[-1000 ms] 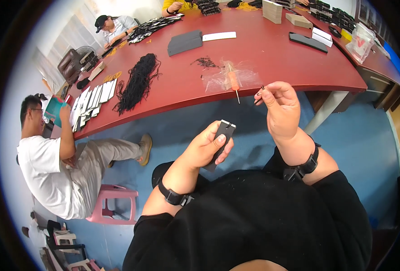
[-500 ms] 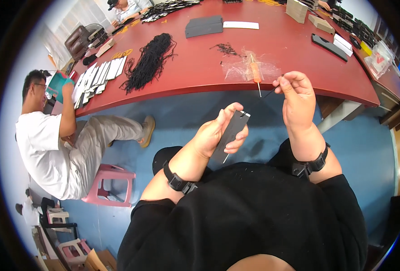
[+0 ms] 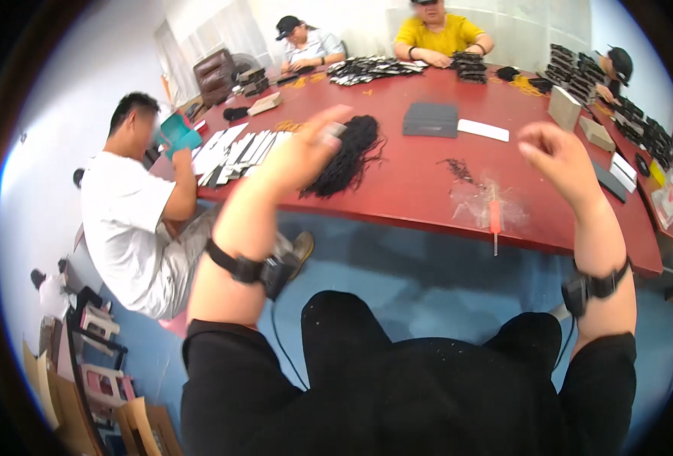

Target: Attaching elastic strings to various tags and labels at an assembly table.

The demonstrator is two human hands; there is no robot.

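Note:
My left hand (image 3: 306, 156) is raised over the table, smeared by motion, beside a bundle of black cords (image 3: 352, 156). Something greyish shows at its fingertips; I cannot make out what it is. My right hand (image 3: 560, 159) hovers above the right side of the table, fingers loosely curled, thumb apart, with nothing visible in it. Between the hands, an orange-handled tool with a thin metal shaft (image 3: 494, 217) lies on clear plastic film (image 3: 466, 213) at the near edge. Small dark scraps (image 3: 458, 169) lie behind it. White and black strips (image 3: 249, 152) are spread left of the cords.
The red table (image 3: 420, 178) holds a dark grey stack (image 3: 431, 120), a white card (image 3: 483, 130), grey-beige blocks (image 3: 563, 109) and piled black pieces (image 3: 640, 125). A person in white (image 3: 135, 216) sits at left; others, including one in yellow (image 3: 441, 34), work across the table.
My hands have moved apart and up; the left swung toward the cords. The dark strip and cord they held no longer show clearly. The view has tilted up, showing more co-workers.

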